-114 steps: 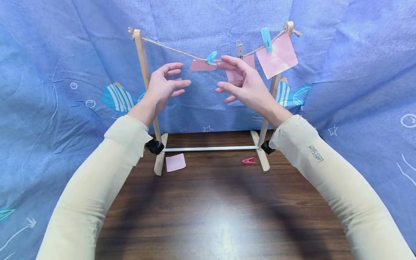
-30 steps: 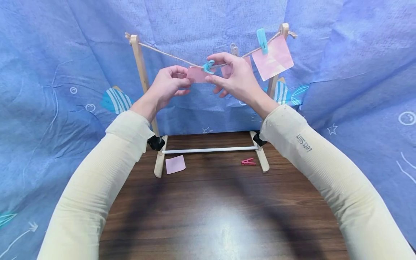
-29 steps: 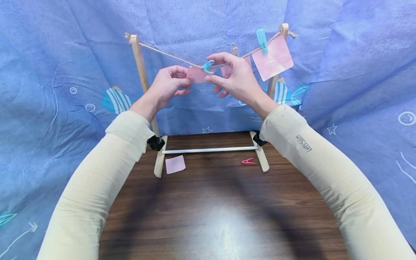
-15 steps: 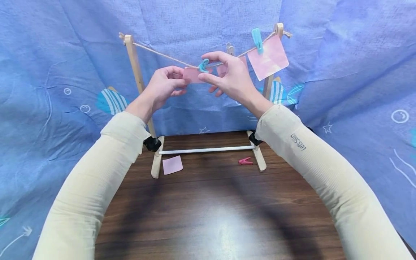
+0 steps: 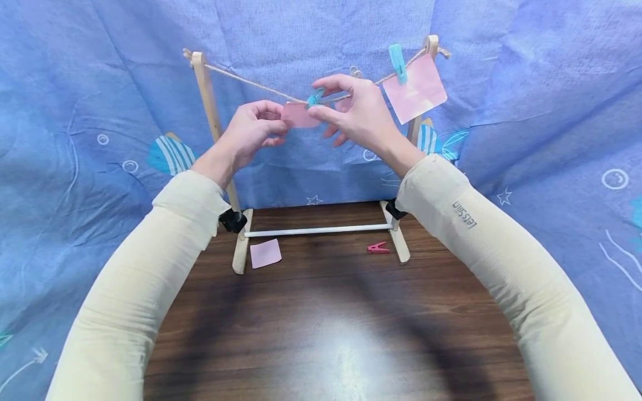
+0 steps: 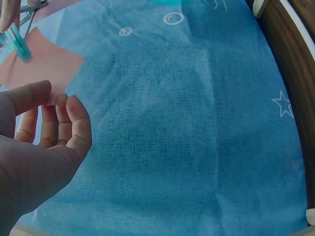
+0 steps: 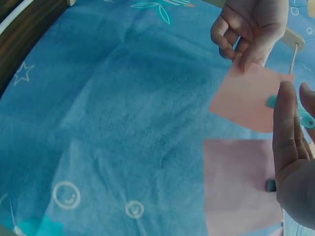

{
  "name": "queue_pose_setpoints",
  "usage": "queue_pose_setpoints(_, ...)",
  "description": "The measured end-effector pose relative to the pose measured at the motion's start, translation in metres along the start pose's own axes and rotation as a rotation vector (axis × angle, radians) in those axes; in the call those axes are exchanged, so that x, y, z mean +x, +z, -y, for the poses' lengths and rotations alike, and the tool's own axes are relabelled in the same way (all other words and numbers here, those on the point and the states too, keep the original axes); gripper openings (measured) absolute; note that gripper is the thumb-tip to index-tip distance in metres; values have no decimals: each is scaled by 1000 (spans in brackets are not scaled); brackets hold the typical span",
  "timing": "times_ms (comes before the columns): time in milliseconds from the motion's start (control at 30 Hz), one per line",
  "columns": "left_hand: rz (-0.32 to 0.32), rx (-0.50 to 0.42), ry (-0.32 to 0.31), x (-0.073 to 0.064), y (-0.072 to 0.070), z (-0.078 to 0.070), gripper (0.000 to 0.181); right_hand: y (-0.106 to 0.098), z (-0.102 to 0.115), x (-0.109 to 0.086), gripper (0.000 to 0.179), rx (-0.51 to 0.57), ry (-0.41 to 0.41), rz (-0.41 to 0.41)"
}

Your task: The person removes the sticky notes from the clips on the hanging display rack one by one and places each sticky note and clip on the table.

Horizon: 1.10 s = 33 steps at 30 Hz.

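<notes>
Left hand [image 5: 252, 131] pinches paper [image 5: 297, 116] at upper centre of frame, likely to steady it; right hand [image 5: 365, 114] grips clip [image 5: 316, 97] between fingers at string [image 5: 251, 83], likely controlling its bite.

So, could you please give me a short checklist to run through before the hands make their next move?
1. Left hand steadying the pink note: ok, it pinches the edge.
2. Right hand gripping the blue clip: ok, between thumb and fingers.
3. Clip biting both note and rope: cannot tell, fingers cover much of it.
4. Both hands free: not ok, each holds something.
5. Loose square and red clip at hand: ok, both on the table.
</notes>
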<state>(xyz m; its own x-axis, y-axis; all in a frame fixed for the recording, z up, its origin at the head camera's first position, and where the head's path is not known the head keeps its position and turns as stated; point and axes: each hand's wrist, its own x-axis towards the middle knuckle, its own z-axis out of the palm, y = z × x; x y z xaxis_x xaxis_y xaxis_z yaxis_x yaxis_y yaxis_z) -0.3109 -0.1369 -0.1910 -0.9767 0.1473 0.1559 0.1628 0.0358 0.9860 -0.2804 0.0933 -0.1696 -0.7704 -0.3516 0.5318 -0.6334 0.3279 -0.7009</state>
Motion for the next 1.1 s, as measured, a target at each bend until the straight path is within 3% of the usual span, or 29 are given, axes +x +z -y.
queue_pose_setpoints(233, 4, 33, 11, -2, -4, -4, 12, -9, 0, -1, 48, -100, 37, 15)
queue_pose_setpoints(433, 3, 64, 5, -4, -6, -2, 13, -9, -4, -1, 47, -103, 33, 21)
queue_pose_setpoints(567, 6, 77, 5, -5, -6, -1, 13, -9, -5, -2, 47, -83, 36, 12)
queue_pose_setpoints(800, 22, 6, 40, -7, -7, -3, 14, -10, -5, -3, 43, 0, 54, -26)
queue_pose_setpoints(1100, 44, -52, 36, -13, -12, -3, 14, -15, -1, -9, 36, 88, 5, -123)
